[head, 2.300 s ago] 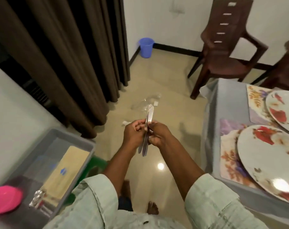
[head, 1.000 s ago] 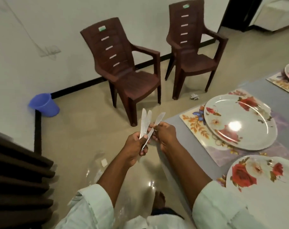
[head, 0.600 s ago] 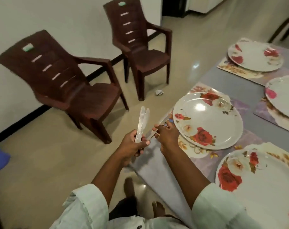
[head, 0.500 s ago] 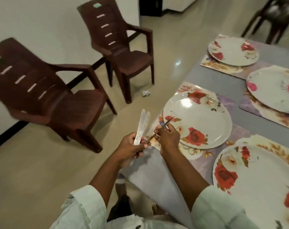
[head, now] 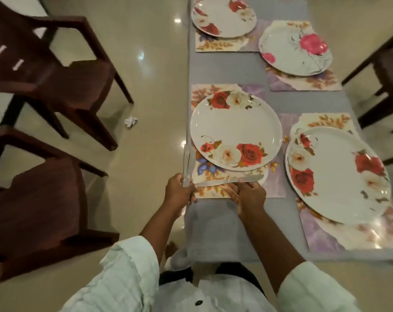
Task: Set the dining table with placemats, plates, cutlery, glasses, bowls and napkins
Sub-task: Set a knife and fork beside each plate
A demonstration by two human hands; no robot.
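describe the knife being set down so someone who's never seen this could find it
On the grey table, find the nearest left placemat. The knife lies flat across it below the plate, under the right hand; the other knives stand upright in the left hand.

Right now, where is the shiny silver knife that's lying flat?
The silver knife lies crosswise on the floral placemat, just below the rose-patterned plate nearest the table's left edge, under the right hand fingertips.

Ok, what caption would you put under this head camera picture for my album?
Right hand lays a knife on the placemat beside a rose plate; left hand holds spare knives.
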